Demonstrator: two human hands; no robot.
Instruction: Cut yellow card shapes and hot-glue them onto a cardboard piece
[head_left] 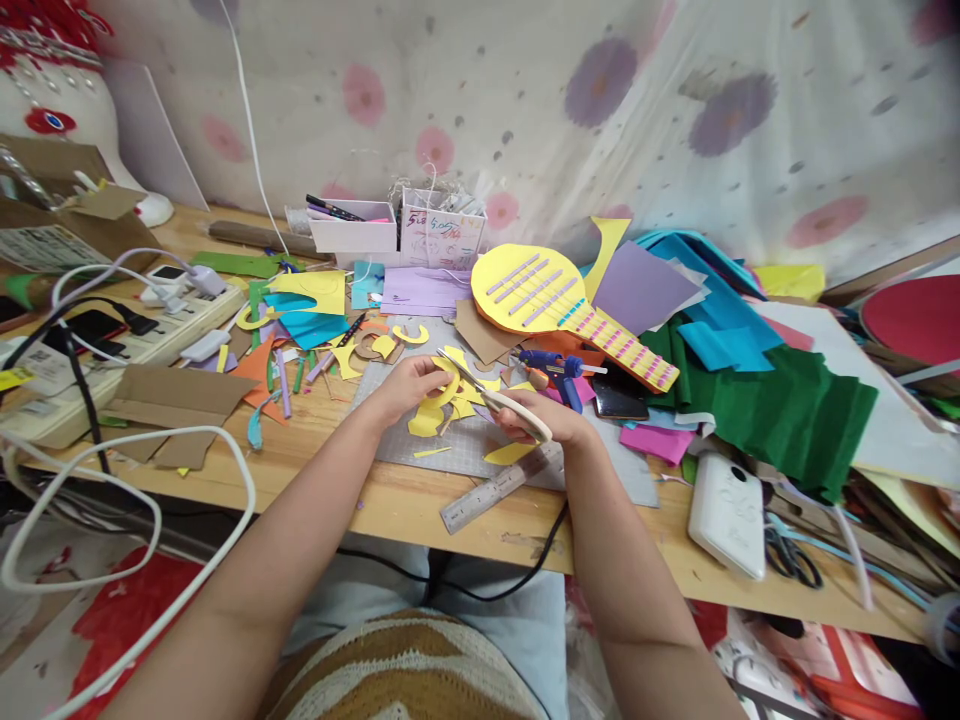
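The right hand point(553, 412) was wrapped round the handles of the scissors point(504, 401), and the left hand point(411, 388) pinched a curved yellow piece point(452, 386) over yellow scraps point(426, 421) on the grey mat point(396, 448). A slackened pinch could have let the piece twist and skewed a cut, or brought a fingertip against the blades (they lay very close), while a wide right-hand swing might have knocked the glue gun point(562, 372).

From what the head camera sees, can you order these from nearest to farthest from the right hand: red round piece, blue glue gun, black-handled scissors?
From the right hand:
1. Blue glue gun: right beside it, just beyond.
2. Black-handled scissors: off to the right, near the table's front edge.
3. Red round piece: at the far right.
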